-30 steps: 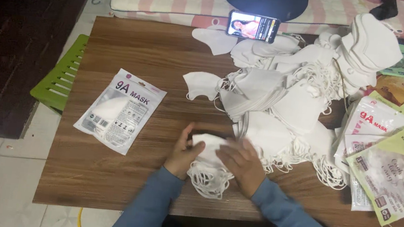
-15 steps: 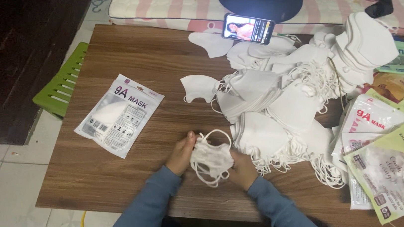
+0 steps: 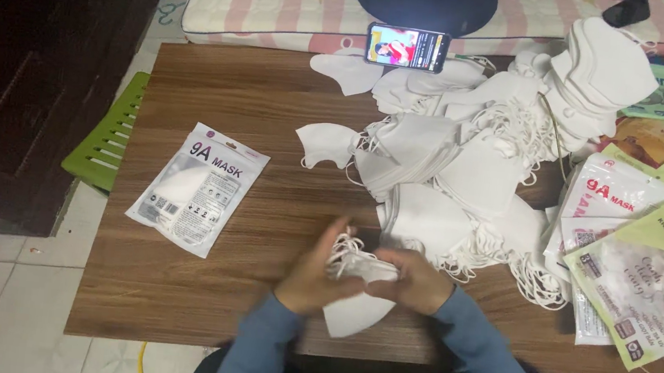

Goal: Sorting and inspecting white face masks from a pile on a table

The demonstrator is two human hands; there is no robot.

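Both hands, left hand (image 3: pixel 310 279) and right hand (image 3: pixel 419 282), have fingers closed on a white mask (image 3: pixel 358 292) above the counter's (image 3: pixel 172 301) near edge; it looks light, soft and floppy, best gripped by its folded body, not its loops.

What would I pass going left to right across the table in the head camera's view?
Green plastic stool beside the table's edge → sealed mask packet → the hands, left hand and right hand, gripping a bunch of white masks → heap of loose white masks → pile of empty packets.
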